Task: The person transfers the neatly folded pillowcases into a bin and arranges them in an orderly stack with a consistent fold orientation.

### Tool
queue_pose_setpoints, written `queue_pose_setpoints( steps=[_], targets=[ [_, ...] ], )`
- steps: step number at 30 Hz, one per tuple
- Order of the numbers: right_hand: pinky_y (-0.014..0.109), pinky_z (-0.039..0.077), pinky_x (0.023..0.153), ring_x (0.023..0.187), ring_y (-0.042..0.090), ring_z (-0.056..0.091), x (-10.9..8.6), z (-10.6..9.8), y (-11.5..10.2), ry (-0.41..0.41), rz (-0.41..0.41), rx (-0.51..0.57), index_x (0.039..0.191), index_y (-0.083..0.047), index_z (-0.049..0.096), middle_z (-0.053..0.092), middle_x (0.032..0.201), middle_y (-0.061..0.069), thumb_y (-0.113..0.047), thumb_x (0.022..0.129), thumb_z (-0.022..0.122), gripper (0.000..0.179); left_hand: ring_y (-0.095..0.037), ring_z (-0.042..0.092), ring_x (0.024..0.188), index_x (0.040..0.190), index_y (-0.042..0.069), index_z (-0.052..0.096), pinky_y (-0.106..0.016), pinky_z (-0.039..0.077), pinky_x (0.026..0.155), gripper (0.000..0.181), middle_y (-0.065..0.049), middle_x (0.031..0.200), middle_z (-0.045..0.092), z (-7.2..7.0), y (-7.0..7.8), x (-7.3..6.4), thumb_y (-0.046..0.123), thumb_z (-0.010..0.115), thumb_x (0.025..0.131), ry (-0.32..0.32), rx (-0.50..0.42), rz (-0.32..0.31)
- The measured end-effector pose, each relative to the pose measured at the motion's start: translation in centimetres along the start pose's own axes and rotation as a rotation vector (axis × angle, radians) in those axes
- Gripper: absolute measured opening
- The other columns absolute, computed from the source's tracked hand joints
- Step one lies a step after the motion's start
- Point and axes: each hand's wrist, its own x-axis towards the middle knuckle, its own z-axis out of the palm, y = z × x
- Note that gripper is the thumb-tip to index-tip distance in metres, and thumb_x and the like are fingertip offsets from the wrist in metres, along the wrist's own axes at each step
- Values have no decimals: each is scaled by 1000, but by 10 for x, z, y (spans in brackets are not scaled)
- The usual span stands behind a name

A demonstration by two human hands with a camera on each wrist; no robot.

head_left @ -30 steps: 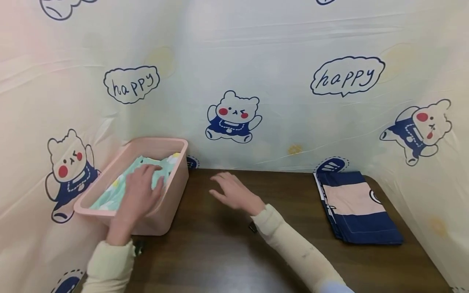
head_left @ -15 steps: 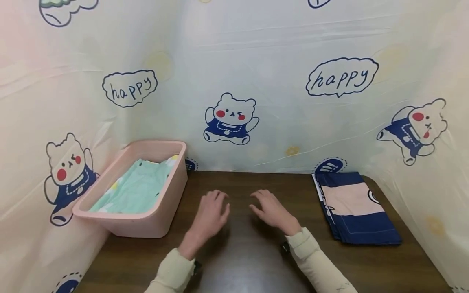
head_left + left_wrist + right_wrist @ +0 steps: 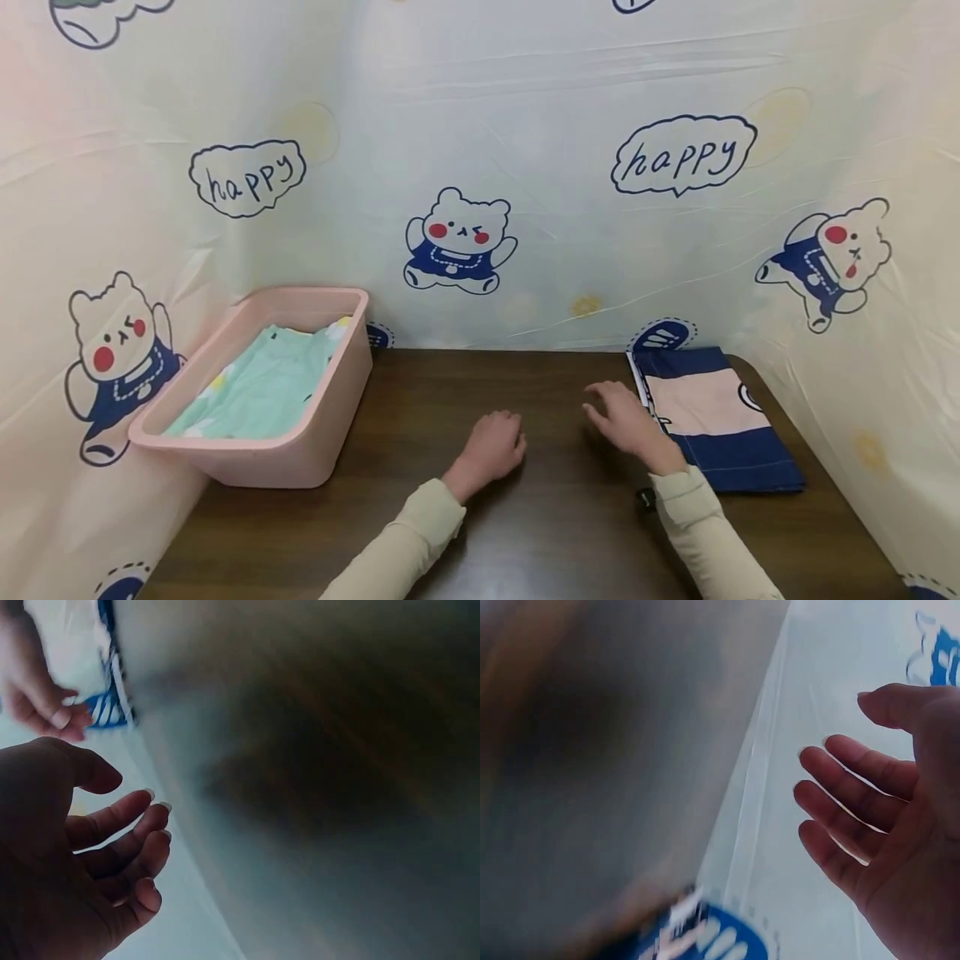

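My left hand [image 3: 491,450] hovers over the middle of the brown table, holding nothing; in the left wrist view its fingers [image 3: 139,825] hang loosely curled. To its right, my right hand [image 3: 626,423] is also bare, its fingers [image 3: 847,776] relaxed and slightly bent in the right wrist view. It is close to the left edge of a folded navy and pink cloth [image 3: 708,404], which lies on the table's right side. Whether it touches the cloth I cannot tell. A mint-green cloth [image 3: 258,379] with yellow and white patches lies inside a pink plastic bin [image 3: 311,442] at the left.
The dark wooden table [image 3: 465,383] meets a pale curtain [image 3: 555,167] at its back, printed with bears and the word "happy". The same sheeting stands along both sides. The bin's tall walls rise at the table's left back.
A second ago my left hand was over the bin; it has come out and moved right to mid-table. My right hand has moved right, toward the folded navy and pink cloth.
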Motion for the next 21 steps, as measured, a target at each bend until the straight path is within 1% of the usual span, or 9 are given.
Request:
queue_pose_setpoints(
  steps=[4,7,10,12,16,17,19,21],
  targets=[
    [55,49,95,111,39,62,-5,-20,25,27,34,-11,123,7,63,67,117,23,-16,99,64,33,-23,66,73,79,11,61,-37,53,65,17,-5,77,64,6,18,18,19,64,94,-29,69,28],
    [57,49,93,106,40,63,-9,-33,43,42,60,-51,120,8,65,68,113,24,-15,99,63,32,-21,66,73,80,11,62,-35,52,64,17,-4,77,64,9,31,34,20,63,95,-65,72,35],
    [58,50,89,100,41,64,-15,-45,58,61,96,-107,117,9,66,69,109,26,-14,98,63,30,-19,63,69,79,12,61,-33,51,61,19,-3,75,63,11,45,47,20,62,95,-104,53,40],
    [59,51,86,98,43,64,-19,-53,67,76,131,-138,115,10,67,69,108,27,-14,98,62,30,-16,59,64,74,14,58,-32,48,56,23,-1,71,59,15,55,54,20,62,95,-119,45,47],
    [60,51,83,95,46,64,-30,-69,85,103,170,-181,110,11,68,68,105,30,-13,96,62,28,-11,48,56,62,17,43,-29,42,50,38,2,63,52,21,78,67,21,61,95,-179,44,56],
    [60,51,81,94,46,64,-32,-73,91,107,177,-196,109,11,68,68,103,30,-12,96,62,27,-11,48,56,61,17,41,-29,42,50,40,2,63,52,22,84,71,22,61,95,-191,51,54],
    [60,50,79,91,47,63,-36,-81,102,111,180,-232,105,12,69,68,100,30,-11,95,62,26,-12,50,58,60,18,39,-30,43,51,42,1,66,56,23,97,78,24,60,96,-222,68,42],
    [60,49,77,90,47,61,-38,-89,114,109,190,-261,103,12,69,68,98,30,-11,94,61,26,-14,56,64,60,18,44,-32,46,55,40,-1,73,63,23,108,86,27,60,96,-241,89,19]
  ],
)
